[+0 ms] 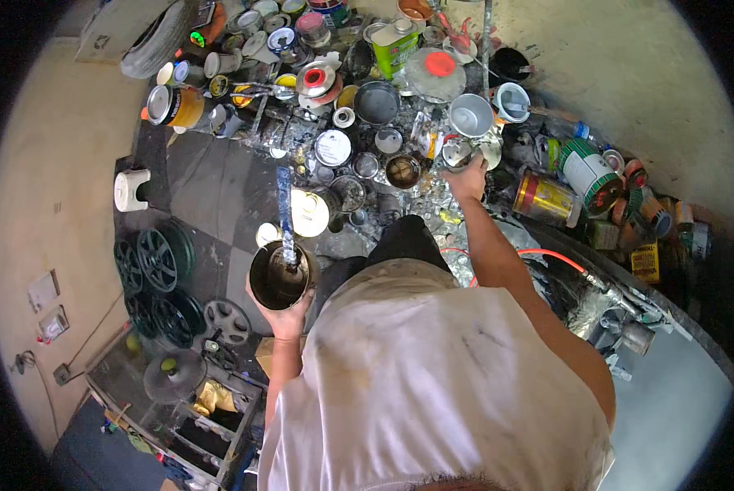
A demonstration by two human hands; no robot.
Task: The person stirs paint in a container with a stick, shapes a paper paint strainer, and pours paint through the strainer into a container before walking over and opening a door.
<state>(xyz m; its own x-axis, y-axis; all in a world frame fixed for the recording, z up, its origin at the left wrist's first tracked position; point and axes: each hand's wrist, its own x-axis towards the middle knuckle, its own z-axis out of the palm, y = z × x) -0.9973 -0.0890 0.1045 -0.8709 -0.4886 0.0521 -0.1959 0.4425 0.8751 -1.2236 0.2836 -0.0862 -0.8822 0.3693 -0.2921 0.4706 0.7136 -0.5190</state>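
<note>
At the lower left, my left hand [288, 317] is wrapped round a round open can [270, 290], dark and stained inside. A long flat paint-smeared stick [284, 204] stands up out of this can. My right hand [468, 180] reaches forward to the cluttered worktop, its fingers closed round the near side of a small silver tin [456, 150]. Part of that tin is hidden by the fingers. Beside it are a dark open tin with brown contents [403, 171] and a grey plastic cup [470, 115]. A white-topped can [310, 213] stands near the stick.
Paint cans, lids and a green canister [395, 47] crowd the far worktop. At right, a green-and-white can [589, 176] lies tilted beside a yellow can [546, 199]. An orange hose [553, 255] leads to a spray tool. Wheel covers [157, 259] and a white stool [131, 190] are left.
</note>
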